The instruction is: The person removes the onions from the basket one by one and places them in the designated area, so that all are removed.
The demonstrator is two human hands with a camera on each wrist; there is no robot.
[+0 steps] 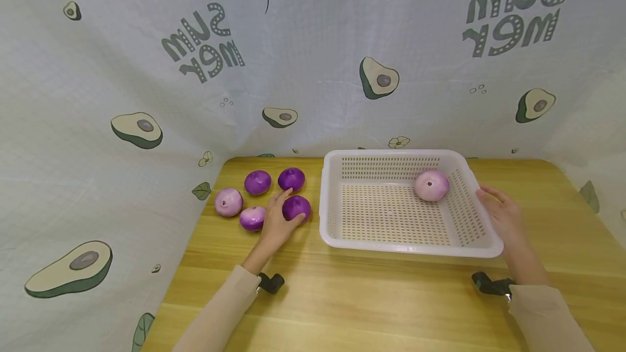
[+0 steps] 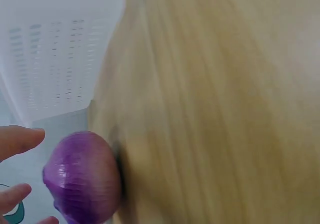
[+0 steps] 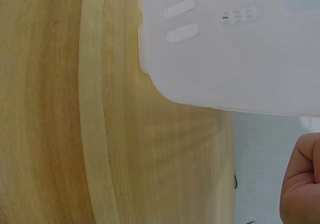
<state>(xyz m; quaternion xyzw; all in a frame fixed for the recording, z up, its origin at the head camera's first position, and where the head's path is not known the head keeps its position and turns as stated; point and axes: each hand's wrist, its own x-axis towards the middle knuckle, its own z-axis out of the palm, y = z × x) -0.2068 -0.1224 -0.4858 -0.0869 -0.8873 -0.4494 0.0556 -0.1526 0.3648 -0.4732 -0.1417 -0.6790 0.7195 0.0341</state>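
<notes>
My left hand [image 1: 277,226] reaches over a purple onion [image 1: 296,208], thumb on its near side and fingers beyond. In the left wrist view the fingers [image 2: 20,141] are spread, with a gap to the onion [image 2: 82,179]. At the right, my right hand [image 1: 504,216] grips the rim of a white plastic basket [image 1: 386,249]; its curled fingers show at the edge of the right wrist view. One pale pink onion [image 1: 432,186] lies inside the basket, toward its right end.
Left of the basket lie more onions: two dark purple ones [image 1: 257,182] [image 1: 291,179], a pale one [image 1: 228,202] and a purple-and-white one [image 1: 252,218]. All rest on a wooden table [image 1: 362,303]. Behind hangs a cloth [image 1: 313,69] printed with avocados.
</notes>
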